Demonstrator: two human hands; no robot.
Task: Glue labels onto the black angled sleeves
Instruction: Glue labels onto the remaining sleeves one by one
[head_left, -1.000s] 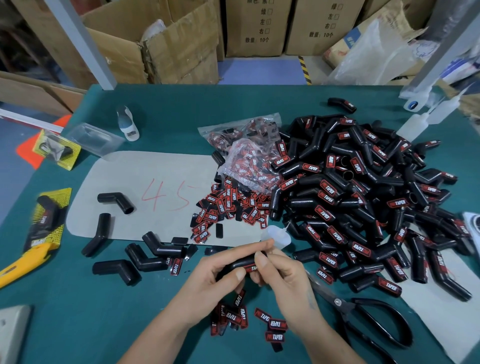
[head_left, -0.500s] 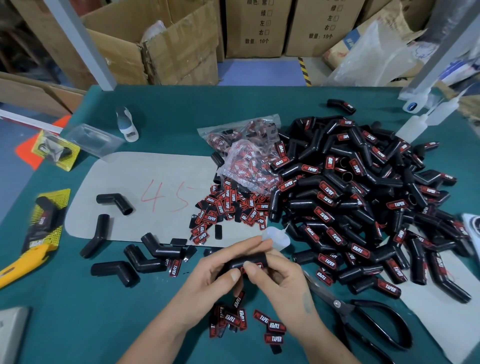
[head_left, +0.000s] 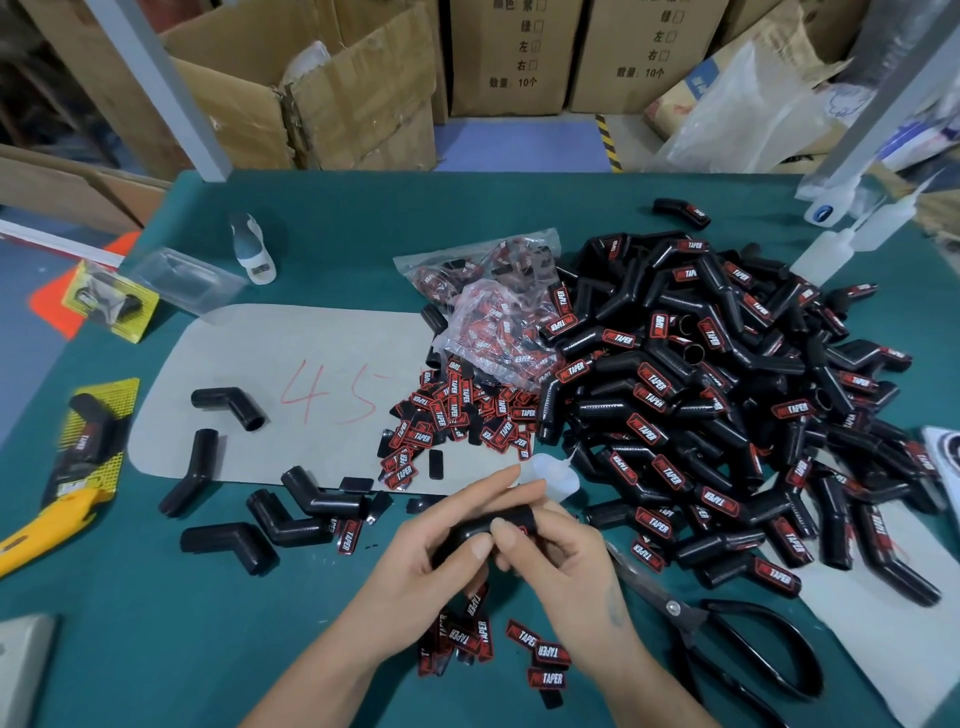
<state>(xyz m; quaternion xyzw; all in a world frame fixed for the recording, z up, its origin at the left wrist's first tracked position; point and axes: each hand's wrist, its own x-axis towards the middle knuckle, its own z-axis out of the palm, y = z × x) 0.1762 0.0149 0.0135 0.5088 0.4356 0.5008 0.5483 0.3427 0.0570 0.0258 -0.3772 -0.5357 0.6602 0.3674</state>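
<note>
My left hand (head_left: 431, 551) and my right hand (head_left: 561, 556) both hold one black angled sleeve (head_left: 498, 521) near the table's front middle. My right thumb presses a red and black label on the sleeve, mostly hidden under the thumbs. A big heap of labelled sleeves (head_left: 717, 395) fills the right of the table. Several plain sleeves (head_left: 306, 509) lie at the left. Loose red labels (head_left: 457, 415) are piled in the middle, and more labels (head_left: 540, 654) lie under my wrists.
Black scissors (head_left: 727, 639) lie right of my right hand. A yellow utility knife (head_left: 47, 525) sits at the left edge. A small glue bottle (head_left: 252, 249) stands at the back left, squeeze bottles (head_left: 831, 254) at the back right. A grey card (head_left: 291, 384) marked 45 covers the centre left.
Both hands stay on the sleeve. My right thumb has slid along the label and the sleeve has turned slightly, hiding more of the label.
</note>
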